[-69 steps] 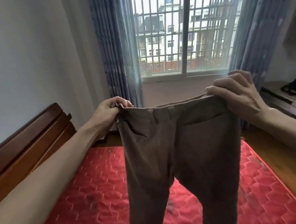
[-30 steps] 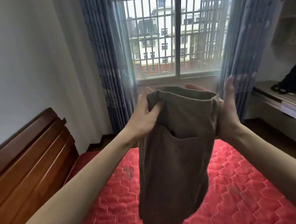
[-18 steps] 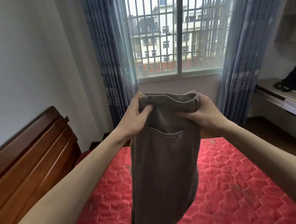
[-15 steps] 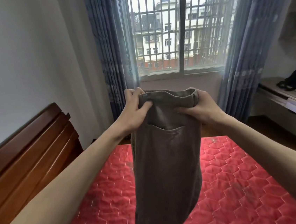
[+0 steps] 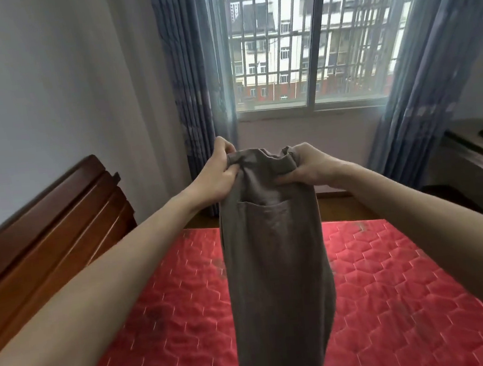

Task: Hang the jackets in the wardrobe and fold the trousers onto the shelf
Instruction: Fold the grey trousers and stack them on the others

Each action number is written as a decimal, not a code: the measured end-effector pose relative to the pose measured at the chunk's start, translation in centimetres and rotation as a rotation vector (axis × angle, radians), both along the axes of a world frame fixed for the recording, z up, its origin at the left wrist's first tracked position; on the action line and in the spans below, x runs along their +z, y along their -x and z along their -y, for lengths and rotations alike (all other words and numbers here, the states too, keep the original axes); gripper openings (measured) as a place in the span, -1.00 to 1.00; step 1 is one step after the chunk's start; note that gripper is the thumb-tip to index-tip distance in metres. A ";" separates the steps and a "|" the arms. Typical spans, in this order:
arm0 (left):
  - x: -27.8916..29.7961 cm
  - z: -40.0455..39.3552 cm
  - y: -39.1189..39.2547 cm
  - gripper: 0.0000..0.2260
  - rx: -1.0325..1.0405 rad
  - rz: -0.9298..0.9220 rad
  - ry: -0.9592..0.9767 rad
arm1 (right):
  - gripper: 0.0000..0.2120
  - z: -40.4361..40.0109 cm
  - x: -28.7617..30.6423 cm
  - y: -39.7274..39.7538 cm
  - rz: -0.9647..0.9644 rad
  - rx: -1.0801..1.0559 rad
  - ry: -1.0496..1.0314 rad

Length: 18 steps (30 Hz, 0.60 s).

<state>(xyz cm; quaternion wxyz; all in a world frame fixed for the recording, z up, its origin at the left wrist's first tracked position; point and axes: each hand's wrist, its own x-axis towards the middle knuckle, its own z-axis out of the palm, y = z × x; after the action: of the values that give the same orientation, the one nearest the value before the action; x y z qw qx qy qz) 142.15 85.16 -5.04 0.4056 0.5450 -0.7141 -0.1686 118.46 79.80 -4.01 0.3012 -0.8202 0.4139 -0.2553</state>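
Brown trousers (image 5: 275,256) hang in front of me, folded lengthwise so one leg lies over the other, a back pocket facing me. My left hand (image 5: 218,176) grips the left end of the waistband and my right hand (image 5: 307,167) grips the right end, both at chest height above the bed. The waistband is bunched between the two hands. The trouser legs drop out of the frame's lower edge.
A bed with a red quilted mattress (image 5: 394,292) lies below, its wooden headboard (image 5: 46,233) on the left. A barred window (image 5: 308,35) with blue curtains (image 5: 193,77) is ahead. A low desk (image 5: 482,163) with a dark item stands at the right.
The trousers went from spread wide by the waistband to folded in half lengthwise. My hands came close together, dropped slightly, and the waistband bunched up between them.
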 end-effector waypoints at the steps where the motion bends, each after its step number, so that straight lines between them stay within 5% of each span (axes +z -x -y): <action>1: 0.8 1.2 -0.6 -0.82 -0.003 0.013 0.016 | -0.83 1.1 0.7 -0.6 -0.024 -0.024 0.053; 4: 4.3 4.6 -1.9 -0.70 0.042 0.036 0.131 | -0.70 4.1 3.9 -1.9 -0.069 -0.109 0.299; 10: 10.3 5.4 -0.8 -0.64 0.130 -0.095 0.567 | -0.86 6.2 9.5 -1.6 0.024 -0.262 0.807; 14: 10.8 2.8 0.9 -0.59 0.071 -0.086 0.622 | -0.79 3.6 9.3 0.8 0.127 -0.215 0.984; 18: 7.4 -1.7 2.1 -0.58 -0.021 -0.066 0.476 | -0.73 -0.2 4.3 3.5 0.088 -0.176 0.921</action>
<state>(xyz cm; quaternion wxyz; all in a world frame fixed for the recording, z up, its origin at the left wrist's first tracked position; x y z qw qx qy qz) 140.02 86.87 2.31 0.5441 0.4209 -0.7256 -0.0176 114.95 79.97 0.31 -0.0996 -0.8187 0.3127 -0.4713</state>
